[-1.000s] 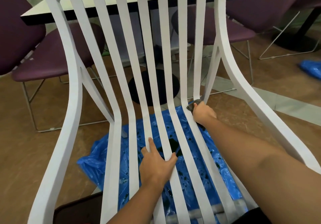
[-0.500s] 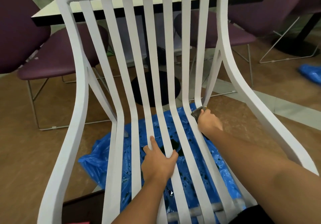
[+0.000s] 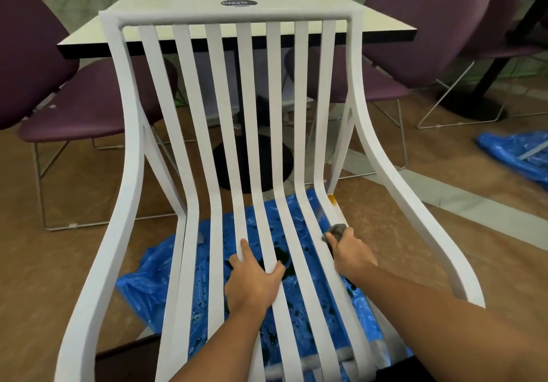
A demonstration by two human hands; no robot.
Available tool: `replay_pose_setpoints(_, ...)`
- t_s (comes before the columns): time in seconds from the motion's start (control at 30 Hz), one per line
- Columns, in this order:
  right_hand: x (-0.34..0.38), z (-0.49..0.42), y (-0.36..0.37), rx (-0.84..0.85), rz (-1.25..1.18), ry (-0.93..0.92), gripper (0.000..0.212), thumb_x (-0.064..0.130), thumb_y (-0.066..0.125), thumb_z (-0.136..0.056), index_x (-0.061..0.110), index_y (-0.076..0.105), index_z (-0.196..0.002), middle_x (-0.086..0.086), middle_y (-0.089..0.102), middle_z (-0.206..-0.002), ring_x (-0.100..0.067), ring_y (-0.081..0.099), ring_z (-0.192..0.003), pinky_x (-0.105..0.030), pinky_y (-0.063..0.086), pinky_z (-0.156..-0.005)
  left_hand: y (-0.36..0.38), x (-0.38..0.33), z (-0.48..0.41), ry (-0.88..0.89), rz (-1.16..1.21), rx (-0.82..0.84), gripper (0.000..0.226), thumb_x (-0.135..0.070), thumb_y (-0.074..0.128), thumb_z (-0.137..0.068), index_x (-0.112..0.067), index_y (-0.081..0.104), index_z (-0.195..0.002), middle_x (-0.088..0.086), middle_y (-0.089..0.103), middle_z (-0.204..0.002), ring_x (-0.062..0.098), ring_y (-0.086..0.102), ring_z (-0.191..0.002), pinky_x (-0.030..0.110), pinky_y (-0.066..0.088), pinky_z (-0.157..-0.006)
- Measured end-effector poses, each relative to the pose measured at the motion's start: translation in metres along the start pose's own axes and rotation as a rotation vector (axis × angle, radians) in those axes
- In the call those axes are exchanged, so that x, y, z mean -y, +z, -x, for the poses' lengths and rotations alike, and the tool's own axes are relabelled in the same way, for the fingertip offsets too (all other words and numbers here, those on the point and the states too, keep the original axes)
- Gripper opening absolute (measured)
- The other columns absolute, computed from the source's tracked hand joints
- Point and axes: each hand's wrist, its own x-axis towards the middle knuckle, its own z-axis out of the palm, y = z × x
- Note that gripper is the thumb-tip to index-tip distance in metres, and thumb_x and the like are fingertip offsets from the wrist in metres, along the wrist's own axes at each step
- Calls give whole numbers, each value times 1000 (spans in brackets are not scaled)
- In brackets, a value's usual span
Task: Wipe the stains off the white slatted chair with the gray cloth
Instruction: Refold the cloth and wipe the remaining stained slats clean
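The white slatted chair [image 3: 130, 174] fills the head view, its back towards a table. My right hand [image 3: 351, 251] grips the bunched gray cloth [image 3: 336, 230] and presses it on the rightmost seat slat. Just beyond the cloth, an orange-brown stain [image 3: 332, 200] shows at the bend of that slat. My left hand [image 3: 255, 281] rests on the middle seat slats, fingers spread, thumb hooked over one slat's edge.
Blue plastic sheet [image 3: 166, 278] lies on the brown floor under the chair, with dark spots on it. A white-topped table [image 3: 189, 2] stands behind, purple chairs [image 3: 74, 109] on both sides. Another blue sheet [image 3: 522, 153] lies at far right.
My right hand with the cloth has slid back along the rightmost slat towards me, uncovering the orange-brown stain at the bend. The view has tilted up. My left hand keeps its place.
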Motion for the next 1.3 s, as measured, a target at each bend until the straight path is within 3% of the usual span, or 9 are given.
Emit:
replay_pose_setpoints(0.17,-9,11,2,15,40,-8,30,51,41,-101,22,34,-106,-10,68,-103,-31,65,-93,-42,54,-81,-2,-2,1,-6,-2,11,102,-77,50,-79,-30,5,-158,10,34,-150,19,54,-70,30,52,-54)
replay_pose_setpoints(0.4,4,-3,-1,-58,58,-20,39,55,25,-103,20,41,-107,-12,69,-106,-33,65,-95,-41,47,-74,-5,0,1,-12,111,45,106,-70,63,-74,-32,9,-158,8,36,-148,14,51,-69,25,41,-48)
replay_pose_setpoints(0.67,32,-43,-4,-88,45,-42,44,51,20,-105,16,46,-116,-13,67,-111,-34,64,-101,-43,44,-78,-6,-2,0,-25,138,57,108,-69,66,-73,-34,8,-157,7,33,-153,17,53,-81,25,40,-52)
replay_pose_setpoints(0.8,47,-66,-8,-81,-1,-49,41,47,22,-106,16,47,-116,-14,67,-114,-36,63,-106,-44,45,-86,-5,-2,-1,-21,119,57,108,-70,65,-74,-35,6,-158,7,30,-156,25,63,-102,27,46,-62)
replay_pose_setpoints(0.9,59,-83,-11,-78,-84,-15,44,45,22,-106,12,50,-117,-15,65,-117,-38,62,-109,-42,41,-82,-4,-2,-3,-30,119,57,108,-69,65,-74,-35,5,-158,7,28,-158,24,63,-103,27,46,-65)
replay_pose_setpoints(1.0,63,-93,-9,-118,-150,6,45,38,23,-108,7,52,-122,-18,62,-122,-39,61,-111,-42,45,-86,-4,-3,-3,-26,115,54,107,-69,64,-75,-35,5,-158,6,29,-157,17,54,-86,27,45,-64)
replay_pose_setpoints(1.13,61,-83,-9,-327,-231,-30,31,28,30,-109,7,50,-119,-18,62,-115,-36,61,-102,-43,47,-82,-6,-5,-2,-20,96,47,106,-69,63,-76,-33,6,-158,6,31,-155,13,44,-80,26,41,-61)
replay_pose_setpoints(1.23,69,-69,-25,-406,-460,-20,35,36,30,-108,9,51,-116,-13,64,-110,-32,62,-97,-42,49,-78,-8,-5,0,-16,97,48,106,-69,63,-75,-33,6,-158,6,31,-155,14,45,-82,24,41,-59)
replay_pose_setpoints(1.3,85,-55,-46,-427,-697,-1,44,42,28,-108,8,50,-123,-10,65,-111,-30,63,-99,-43,52,-84,-8,-6,0,-20,93,56,107,-68,63,-75,-33,6,-158,7,31,-155,14,46,-81,22,35,-49)
